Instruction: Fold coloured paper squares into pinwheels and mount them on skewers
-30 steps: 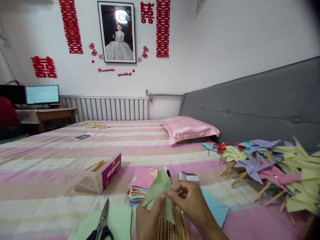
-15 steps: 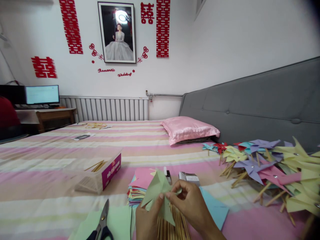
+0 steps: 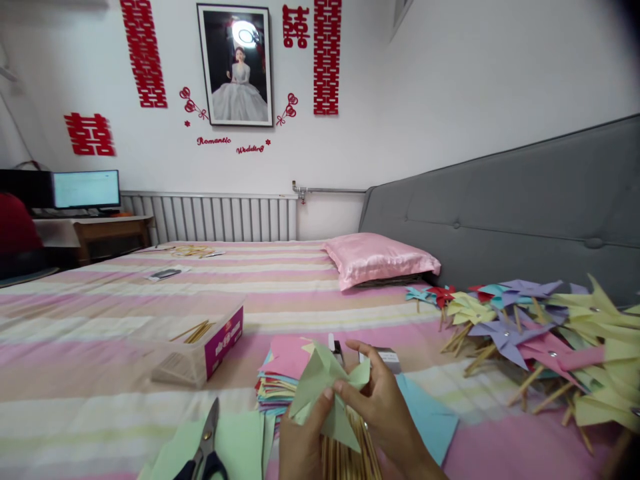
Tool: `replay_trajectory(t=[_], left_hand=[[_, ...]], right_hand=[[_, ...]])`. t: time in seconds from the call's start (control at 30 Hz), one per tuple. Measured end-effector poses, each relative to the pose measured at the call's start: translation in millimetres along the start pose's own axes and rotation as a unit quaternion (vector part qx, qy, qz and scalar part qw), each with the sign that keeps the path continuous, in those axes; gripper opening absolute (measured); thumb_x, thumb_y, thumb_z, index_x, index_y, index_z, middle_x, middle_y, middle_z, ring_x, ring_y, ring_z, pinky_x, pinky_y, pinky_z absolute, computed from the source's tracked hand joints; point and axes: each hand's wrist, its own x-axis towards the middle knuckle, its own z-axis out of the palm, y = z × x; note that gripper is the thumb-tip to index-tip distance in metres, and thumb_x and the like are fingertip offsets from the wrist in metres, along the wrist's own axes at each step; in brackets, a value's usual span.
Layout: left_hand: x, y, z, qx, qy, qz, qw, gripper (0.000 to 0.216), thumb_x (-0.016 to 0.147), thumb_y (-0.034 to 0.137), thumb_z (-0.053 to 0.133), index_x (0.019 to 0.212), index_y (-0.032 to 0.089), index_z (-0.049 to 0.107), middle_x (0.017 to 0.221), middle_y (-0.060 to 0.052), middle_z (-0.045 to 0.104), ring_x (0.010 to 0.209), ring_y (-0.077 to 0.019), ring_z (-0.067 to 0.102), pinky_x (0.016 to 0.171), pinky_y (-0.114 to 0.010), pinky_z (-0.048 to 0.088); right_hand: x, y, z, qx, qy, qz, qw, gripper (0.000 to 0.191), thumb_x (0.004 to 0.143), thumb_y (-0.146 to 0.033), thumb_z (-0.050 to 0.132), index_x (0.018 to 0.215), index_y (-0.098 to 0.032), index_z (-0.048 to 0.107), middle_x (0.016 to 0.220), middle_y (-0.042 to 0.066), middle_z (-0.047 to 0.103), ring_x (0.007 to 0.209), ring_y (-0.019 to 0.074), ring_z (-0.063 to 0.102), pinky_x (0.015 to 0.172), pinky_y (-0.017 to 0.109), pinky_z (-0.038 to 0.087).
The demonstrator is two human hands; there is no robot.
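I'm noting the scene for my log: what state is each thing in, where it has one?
Folded green paper: held up, bent
Left hand: grip shut on it
Right hand: grip shut on it
Scissors: lying, blades look shut
Green sheets: flat
Paper squares: stacked
Plastic box: holds sticks; lid unclear
Pinwheels: assembled, heaped together
Monitor: lit
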Motion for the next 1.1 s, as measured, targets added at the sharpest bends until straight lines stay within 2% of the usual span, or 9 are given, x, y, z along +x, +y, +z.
replay_trajectory(t=[0.2,0.3,0.37,0.53,0.77,0.97,1.1], left_hand=[[2,4,-5,0.036,-0.066,-0.054,0.996,0.027,0.060,0.029,0.074,0.078,0.010,0.070,0.062,-0.007,0.070,0.064,-0.0214,0.065,0.056,-0.026,0.046],[7,1,-8,0.058,-0.079,-0.059,0.993,0.027,0.060,0.036,0.074,0.070,0.011,0.069,0.056,-0.006,0.068,0.055,-0.0186,0.062,0.050,-0.024,0.041],[10,-4,-10,0.066,-0.090,-0.062,0.992,0.032,0.056,0.039,0.075,0.069,0.011,0.070,0.056,-0.007,0.067,0.054,-0.0185,0.061,0.051,-0.024,0.041],[12,-13,-13,0.100,-0.098,-0.075,0.987,0.033,0.048,0.037,0.079,0.067,0.011,0.070,0.057,-0.006,0.066,0.051,-0.0154,0.057,0.055,-0.025,0.042],[13,-19,-16,0.136,-0.068,-0.073,0.986,0.032,0.043,0.035,0.081,0.060,0.011,0.068,0.050,-0.004,0.061,0.048,-0.0132,0.052,0.050,-0.023,0.040],[12,-16,-13,0.067,-0.081,-0.089,0.990,0.034,0.050,0.043,0.077,0.054,0.011,0.064,0.044,-0.002,0.056,0.045,-0.0109,0.048,0.047,-0.020,0.036],[8,-11,-11,0.065,-0.094,-0.096,0.989,0.030,0.052,0.038,0.077,0.059,0.011,0.067,0.044,0.000,0.056,0.044,-0.0105,0.048,0.051,-0.021,0.038]], right_hand=[[12,4,-25,0.068,-0.042,0.074,0.994,0.074,0.053,-0.034,0.078,0.116,-0.016,0.044,0.062,-0.003,0.061,0.057,0.0170,0.060,0.055,0.026,0.044],[17,4,-38,0.065,-0.076,0.097,0.990,0.077,0.051,-0.032,0.078,0.118,-0.015,0.043,0.061,-0.002,0.062,0.058,0.0172,0.060,0.055,0.025,0.043],[17,3,-42,0.060,-0.100,0.106,0.987,0.079,0.051,-0.030,0.079,0.119,-0.014,0.042,0.063,-0.002,0.063,0.058,0.0162,0.060,0.056,0.025,0.043],[12,0,-40,0.055,-0.151,0.143,0.976,0.081,0.048,-0.024,0.078,0.119,-0.015,0.040,0.066,-0.003,0.063,0.070,0.0190,0.061,0.065,0.029,0.045],[8,-4,-38,0.039,-0.190,0.140,0.971,0.078,0.052,-0.020,0.074,0.121,-0.015,0.037,0.066,-0.003,0.063,0.064,0.0162,0.060,0.062,0.026,0.043],[10,-3,-38,0.018,-0.194,0.123,0.973,0.077,0.053,-0.019,0.073,0.121,-0.016,0.038,0.070,-0.002,0.064,0.061,0.0144,0.058,0.058,0.024,0.041],[10,-2,-38,0.005,-0.193,0.120,0.974,0.076,0.054,-0.018,0.071,0.122,-0.017,0.036,0.066,-0.005,0.061,0.058,0.0126,0.056,0.055,0.023,0.039]])
